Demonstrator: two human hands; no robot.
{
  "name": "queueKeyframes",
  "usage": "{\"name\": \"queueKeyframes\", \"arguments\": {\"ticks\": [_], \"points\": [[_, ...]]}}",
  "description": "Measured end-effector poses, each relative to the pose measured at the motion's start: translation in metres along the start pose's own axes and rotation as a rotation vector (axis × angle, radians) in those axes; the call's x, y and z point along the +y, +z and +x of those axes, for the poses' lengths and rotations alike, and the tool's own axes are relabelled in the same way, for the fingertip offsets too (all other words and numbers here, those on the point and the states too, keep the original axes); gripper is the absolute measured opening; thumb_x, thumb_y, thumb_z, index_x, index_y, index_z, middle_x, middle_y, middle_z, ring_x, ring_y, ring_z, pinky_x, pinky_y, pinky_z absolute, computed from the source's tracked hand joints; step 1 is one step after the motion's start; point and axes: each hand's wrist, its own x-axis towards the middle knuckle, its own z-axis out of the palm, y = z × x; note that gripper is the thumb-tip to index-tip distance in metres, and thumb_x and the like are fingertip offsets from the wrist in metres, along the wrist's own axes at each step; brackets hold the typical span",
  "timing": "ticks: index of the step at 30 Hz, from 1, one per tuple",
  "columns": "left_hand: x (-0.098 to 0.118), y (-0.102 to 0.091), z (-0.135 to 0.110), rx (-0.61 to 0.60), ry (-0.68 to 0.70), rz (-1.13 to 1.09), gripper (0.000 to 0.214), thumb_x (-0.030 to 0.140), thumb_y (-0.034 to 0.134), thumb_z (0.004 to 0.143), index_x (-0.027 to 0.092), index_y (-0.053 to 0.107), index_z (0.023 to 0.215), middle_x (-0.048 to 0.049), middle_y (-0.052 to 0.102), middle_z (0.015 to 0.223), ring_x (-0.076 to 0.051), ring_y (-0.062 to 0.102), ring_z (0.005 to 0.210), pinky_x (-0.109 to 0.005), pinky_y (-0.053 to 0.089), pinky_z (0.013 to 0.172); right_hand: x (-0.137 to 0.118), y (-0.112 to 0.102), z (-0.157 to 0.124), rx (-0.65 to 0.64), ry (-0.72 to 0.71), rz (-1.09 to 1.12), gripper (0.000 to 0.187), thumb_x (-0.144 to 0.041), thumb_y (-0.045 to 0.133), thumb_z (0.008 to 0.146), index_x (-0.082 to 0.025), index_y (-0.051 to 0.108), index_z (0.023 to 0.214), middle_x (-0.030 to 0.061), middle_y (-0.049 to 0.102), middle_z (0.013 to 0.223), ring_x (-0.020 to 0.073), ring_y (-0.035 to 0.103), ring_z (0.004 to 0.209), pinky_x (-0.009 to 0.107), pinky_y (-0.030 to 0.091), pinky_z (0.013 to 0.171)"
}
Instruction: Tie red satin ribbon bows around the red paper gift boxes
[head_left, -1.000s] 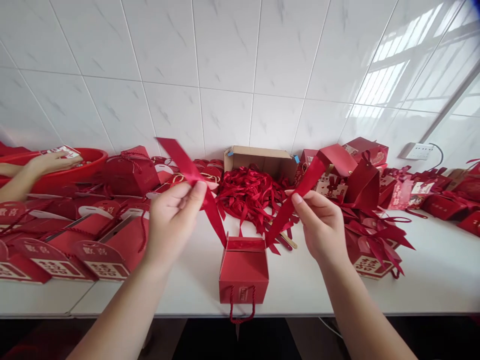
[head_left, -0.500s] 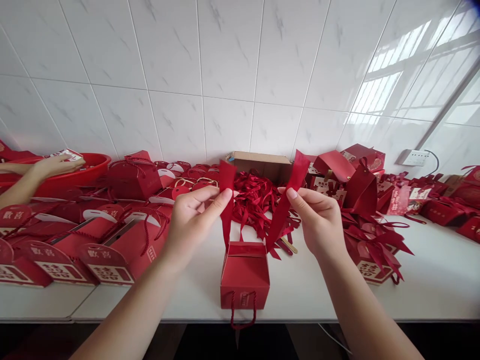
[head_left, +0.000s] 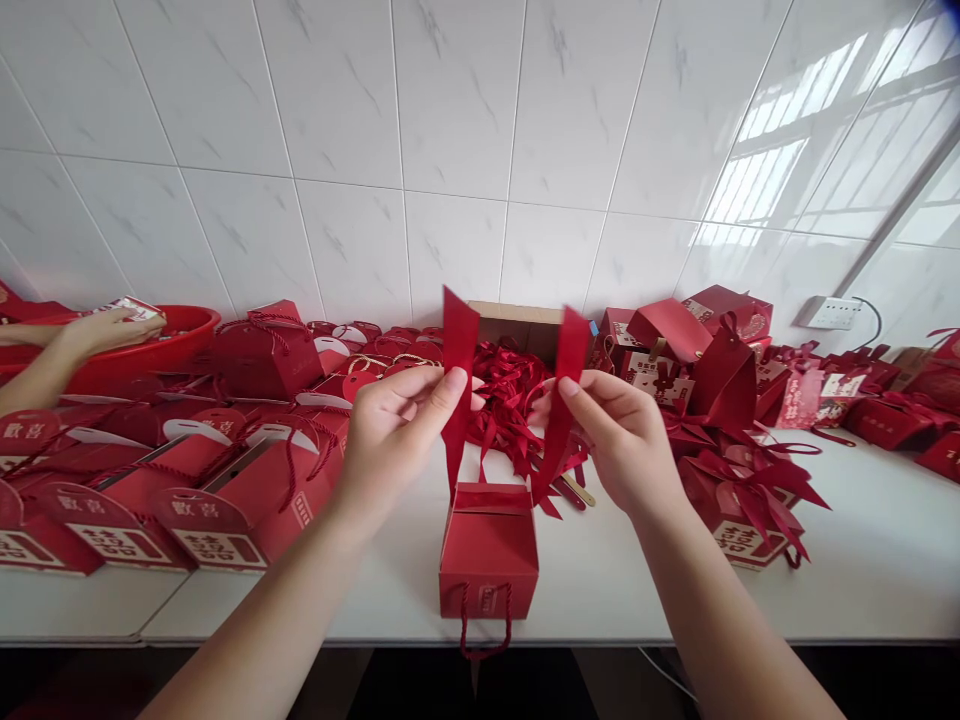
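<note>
A small red gift box [head_left: 489, 545] sits at the table's front edge, its red cord handle [head_left: 486, 652] hanging over that edge. A dark red ribbon [head_left: 459, 345] runs across the back of the box top, and its two ends rise on either side. My left hand [head_left: 401, 425] pinches the left end between thumb and fingers. On the other side, my right hand [head_left: 619, 430] pinches the right end of the same ribbon. Both ends stick up above my thumbs, apart from each other. Neither hand touches the box.
Behind the box, a heap of loose red ribbons [head_left: 510, 395] spills from a cardboard box [head_left: 517, 318]. Rows of red gift boxes [head_left: 225, 500] fill the left. Boxes with ribbon bows [head_left: 750, 500] stand right. A co-worker's hand [head_left: 97, 330] is over a red basin [head_left: 195, 325].
My right hand has moved slightly left with its ribbon end, bringing the two ends closer together. My left hand and the gift box are nearly where they were.
</note>
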Motion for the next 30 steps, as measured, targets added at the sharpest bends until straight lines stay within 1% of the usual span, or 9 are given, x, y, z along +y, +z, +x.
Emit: {"name": "queueKeyframes", "arguments": {"ticks": [4, 7, 10, 13, 15, 19, 24, 27, 30], "points": [[0.004, 0.005, 0.003, -0.231, 0.005, 0.083, 0.027, 0.038, 0.061, 0.085, 0.018, 0.068, 0.068, -0.0016, 0.065, 0.065, -0.016, 0.058, 0.065, -0.025, 0.044, 0.06, -0.005, 0.007, 0.003, -0.21, 0.048, -0.059, 0.02, -0.036, 0.059, 0.087, -0.017, 0.064, 0.092, -0.0027, 0.059, 0.061, 0.0079, 0.049, 0.044, 0.02, 0.038, 0.042], [0.004, 0.008, 0.006, -0.338, 0.023, 0.168, 0.027, 0.036, 0.061, 0.085, 0.018, 0.067, 0.065, 0.0004, 0.062, 0.061, -0.013, 0.054, 0.058, -0.024, 0.04, 0.054, -0.006, 0.01, 0.001, -0.315, -0.025, -0.083, 0.015, -0.031, 0.062, 0.085, -0.018, 0.068, 0.089, -0.0023, 0.058, 0.065, 0.0089, 0.051, 0.055, 0.02, 0.042, 0.049], [0.003, 0.008, 0.006, -0.39, 0.003, 0.16, 0.022, 0.033, 0.06, 0.085, 0.018, 0.068, 0.07, -0.0006, 0.064, 0.065, -0.015, 0.057, 0.063, -0.024, 0.042, 0.057, -0.003, 0.009, 0.0, -0.332, -0.084, -0.118, 0.016, -0.032, 0.061, 0.087, -0.02, 0.071, 0.09, -0.0013, 0.06, 0.067, 0.0107, 0.054, 0.059, 0.022, 0.045, 0.054], [0.002, 0.006, 0.006, -0.488, -0.136, 0.067, 0.015, 0.03, 0.059, 0.084, 0.02, 0.069, 0.084, -0.0037, 0.069, 0.074, -0.02, 0.064, 0.073, -0.028, 0.047, 0.063, 0.001, 0.001, 0.002, -0.331, -0.169, -0.214, 0.023, -0.032, 0.053, 0.093, -0.021, 0.072, 0.096, 0.0, 0.061, 0.067, 0.0113, 0.054, 0.057, 0.023, 0.046, 0.052], [0.0, 0.003, 0.006, -0.519, -0.266, -0.024, 0.011, 0.026, 0.058, 0.083, 0.02, 0.066, 0.088, -0.0038, 0.069, 0.071, -0.021, 0.065, 0.073, -0.03, 0.047, 0.065, 0.004, -0.006, 0.005, -0.398, -0.306, -0.34, 0.022, -0.029, 0.051, 0.094, -0.023, 0.072, 0.099, 0.0023, 0.066, 0.078, 0.0139, 0.059, 0.067, 0.026, 0.05, 0.06], [-0.007, -0.004, 0.008, -0.436, -0.399, -0.207, 0.01, 0.019, 0.056, 0.08, 0.02, 0.06, 0.089, -0.0004, 0.065, 0.062, -0.018, 0.063, 0.067, -0.03, 0.046, 0.067, 0.008, -0.018, 0.008, -0.528, -0.647, -0.719, 0.029, -0.02, 0.046, 0.095, -0.026, 0.069, 0.113, 0.0068, 0.069, 0.099, 0.02, 0.06, 0.09, 0.035, 0.051, 0.079], [-0.012, -0.004, 0.006, -0.466, -0.456, -0.385, 0.021, 0.026, 0.05, 0.087, 0.016, 0.063, 0.099, -0.0047, 0.067, 0.063, -0.021, 0.064, 0.069, -0.034, 0.049, 0.071, 0.012, -0.016, 0.005, -0.388, -0.831, -1.076, 0.032, -0.016, 0.043, 0.097, -0.023, 0.07, 0.113, 0.0076, 0.072, 0.099, 0.0236, 0.059, 0.096, 0.039, 0.047, 0.079], [-0.014, -0.003, 0.0, -0.402, -0.329, -0.269, 0.035, 0.036, 0.049, 0.09, 0.016, 0.061, 0.117, -0.007, 0.07, 0.073, -0.022, 0.065, 0.074, -0.036, 0.05, 0.075, 0.016, -0.014, 0.005, -0.351, -0.803, -0.993, 0.033, -0.013, 0.047, 0.094, -0.024, 0.068, 0.117, 0.0068, 0.071, 0.106, 0.0236, 0.058, 0.101, 0.04, 0.047, 0.083], [-0.018, -0.007, -0.008, -0.165, -0.02, 0.103, 0.046, 0.035, 0.06, 0.084, 0.022, 0.056, 0.128, -0.0042, 0.071, 0.081, -0.02, 0.064, 0.076, -0.032, 0.049, 0.079, 0.02, -0.017, 0.002, -0.252, -0.649, -0.715, 0.035, -0.016, 0.05, 0.093, -0.029, 0.065, 0.122, 0.0055, 0.067, 0.113, 0.0221, 0.059, 0.103, 0.038, 0.049, 0.085]]}}
